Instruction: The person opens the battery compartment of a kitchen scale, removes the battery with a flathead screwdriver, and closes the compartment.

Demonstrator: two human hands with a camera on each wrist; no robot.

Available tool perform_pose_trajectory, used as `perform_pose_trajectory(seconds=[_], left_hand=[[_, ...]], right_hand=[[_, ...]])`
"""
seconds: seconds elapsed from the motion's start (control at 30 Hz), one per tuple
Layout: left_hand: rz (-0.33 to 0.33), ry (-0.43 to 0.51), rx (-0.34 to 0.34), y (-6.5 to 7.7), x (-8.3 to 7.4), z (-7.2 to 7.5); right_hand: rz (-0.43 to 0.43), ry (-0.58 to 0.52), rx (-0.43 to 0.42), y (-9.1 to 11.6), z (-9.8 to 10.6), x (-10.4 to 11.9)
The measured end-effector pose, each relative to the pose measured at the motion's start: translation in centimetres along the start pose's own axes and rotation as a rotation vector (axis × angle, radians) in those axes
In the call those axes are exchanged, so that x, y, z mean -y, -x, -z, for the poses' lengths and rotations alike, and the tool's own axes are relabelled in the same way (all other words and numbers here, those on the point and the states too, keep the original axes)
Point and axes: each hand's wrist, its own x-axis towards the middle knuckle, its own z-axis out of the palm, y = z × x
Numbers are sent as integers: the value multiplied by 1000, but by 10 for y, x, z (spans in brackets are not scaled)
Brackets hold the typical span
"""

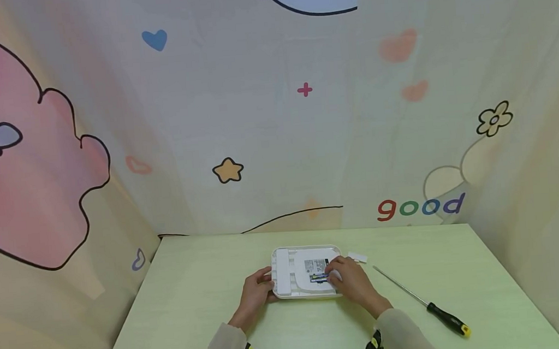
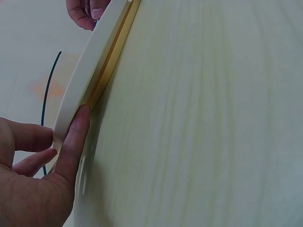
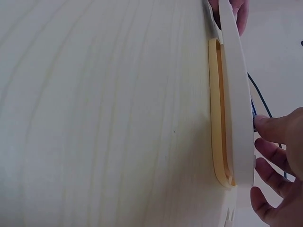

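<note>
A flat white device (image 1: 283,273) with rounded corners lies on the table, its printed label and open battery slot facing up. My left hand (image 1: 257,287) holds its left edge between thumb and fingers, as the left wrist view also shows. At the slot, my right hand (image 1: 352,279) has thumb and fingertips on a battery (image 1: 319,277), partly hidden by the fingers. A blue edge of the battery shows by the thumb (image 3: 270,126) in the right wrist view. Under the device runs a yellowish rim (image 3: 217,113).
A small white cover (image 1: 358,257) lies just beyond the right hand. Right of it, a screwdriver (image 1: 451,320) with a black and yellow handle points its tip toward the device. A printed cloth (image 1: 265,115) hangs behind the pale table (image 1: 192,258).
</note>
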Motion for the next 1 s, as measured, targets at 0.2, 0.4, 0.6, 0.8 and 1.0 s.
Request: perform_pose_trajectory(seconds=[0.2,0.4,0.6,0.8,1.0], left_hand=[[-11,-5,1,-1,2,0],[-20,4,7,-1,3,0],[-21,2,8,2,-1,0],[-13,-6,12,12,-15,-2],[-21,-1,8,6,-6,-1]], right_hand=[[-43,-19,45,-1,2,1],[-75,-7,68,-2,3,1],[-81,-27,61,-1,3,1],[-98,-43,56,-3,4,3],[-80,-4,69,-4,3,4]])
